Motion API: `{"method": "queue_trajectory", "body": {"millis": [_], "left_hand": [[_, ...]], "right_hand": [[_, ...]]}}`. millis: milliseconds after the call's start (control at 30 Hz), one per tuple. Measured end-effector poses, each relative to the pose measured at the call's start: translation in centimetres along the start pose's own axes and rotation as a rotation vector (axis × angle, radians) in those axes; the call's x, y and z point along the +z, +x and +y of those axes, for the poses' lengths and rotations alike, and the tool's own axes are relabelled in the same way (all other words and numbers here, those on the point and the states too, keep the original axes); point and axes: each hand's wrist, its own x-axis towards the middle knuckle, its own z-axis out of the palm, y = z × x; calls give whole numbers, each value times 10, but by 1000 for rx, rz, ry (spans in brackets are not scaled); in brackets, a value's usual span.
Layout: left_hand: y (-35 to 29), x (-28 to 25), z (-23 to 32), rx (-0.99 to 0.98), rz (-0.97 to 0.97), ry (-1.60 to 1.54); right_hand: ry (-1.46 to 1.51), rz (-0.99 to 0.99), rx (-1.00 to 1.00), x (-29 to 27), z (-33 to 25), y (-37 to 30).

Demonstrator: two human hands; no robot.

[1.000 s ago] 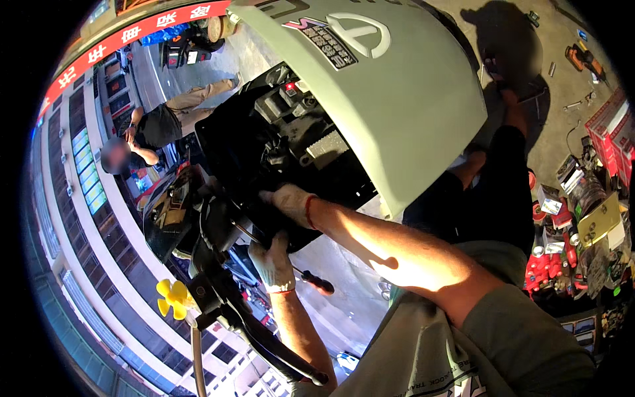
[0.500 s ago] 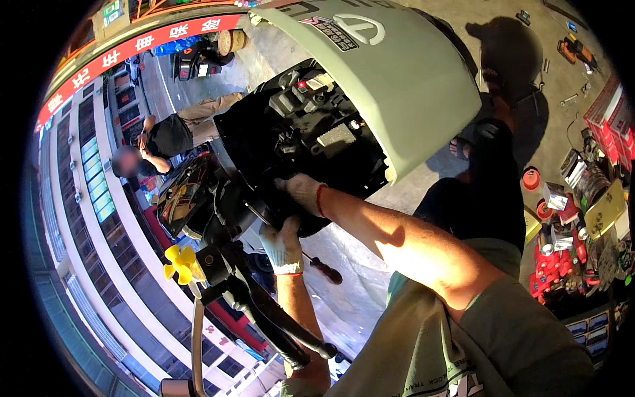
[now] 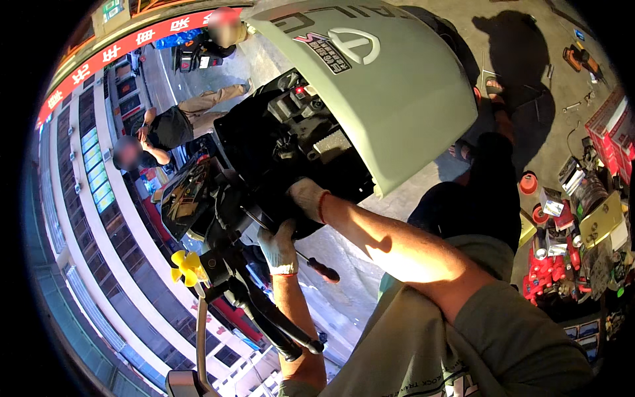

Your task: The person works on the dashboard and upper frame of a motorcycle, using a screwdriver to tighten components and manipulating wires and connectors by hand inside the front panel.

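Observation:
In front of me is a scooter with its pale green body panel [image 3: 403, 86] tipped up over a dark open compartment [image 3: 258, 142]. My right hand [image 3: 308, 198], in a white knit glove, reaches into the compartment's near edge; its fingers are hidden in shadow. Just below it, my left hand [image 3: 278, 248], gloved too, is closed around the shaft of a long screwdriver [image 3: 323, 270]. The dark handle sticks out to the right of the hand, and the shaft's thin end shows at its upper left, beside black scooter parts.
A handlebar lever [image 3: 274, 324] and a yellow propeller-like ornament [image 3: 188, 267] stand close to my left forearm. One person [image 3: 169, 135] in dark clothes is beyond the scooter. At right, tools, red bottles [image 3: 546, 278] and boxes [image 3: 612, 132] crowd the floor near someone's sandalled foot [image 3: 495, 86].
My right hand has shifted slightly right and down in the picture. The left still grips the screwdriver. Another person's head has come into sight at the top, behind the panel.

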Motion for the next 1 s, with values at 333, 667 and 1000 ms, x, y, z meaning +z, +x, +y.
{"method": "queue_trajectory", "body": {"millis": [333, 667, 1000], "left_hand": [[0, -6, -1, -38, -44, -50], [1, -6, -4, 28, -48, 38], [3, -15, -6, -30, -117, 78]], "right_hand": [[-362, -12, -253, -4, 6, -11], [-273, 55, -273, 2, 16, -8], [-676, 50, -418, -1, 22, -2]]}}
